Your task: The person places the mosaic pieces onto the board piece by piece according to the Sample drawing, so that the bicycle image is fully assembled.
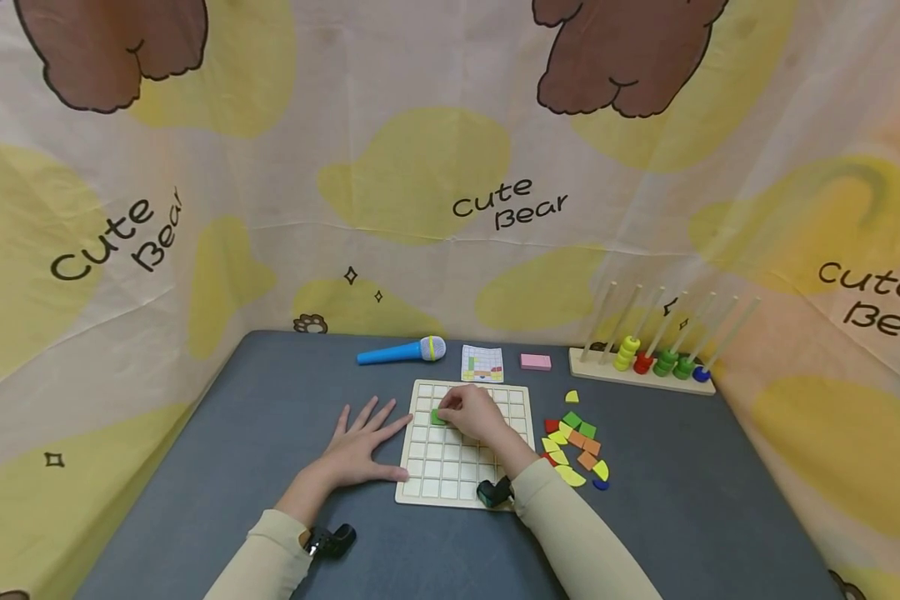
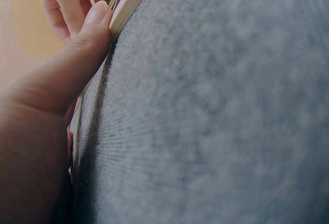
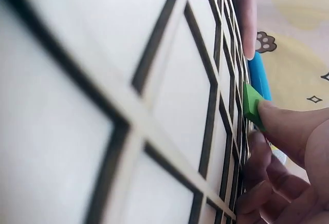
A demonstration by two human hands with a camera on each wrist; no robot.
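Observation:
A wooden grid board (image 1: 441, 477) with pale square cells lies on the grey table. My right hand (image 1: 478, 414) reaches over its upper left part. Between thumb and fingers it pinches a small green square tile (image 3: 252, 103), which sits tilted close over the cells in the right wrist view. Spread out flat on the table, my left hand (image 1: 354, 454) lies left of the board. Its thumb (image 2: 95, 23) touches the board's side edge in the left wrist view, and the index fingertip is right at the same edge higher up.
Right of the board lies a loose group of yellow, orange, green, red and blue tiles (image 1: 576, 440). Along the back are a blue toy microphone (image 1: 393, 353), a printed pattern card (image 1: 482, 364), a pink block (image 1: 536, 362) and a wooden peg stand (image 1: 645, 379) with coloured beads.

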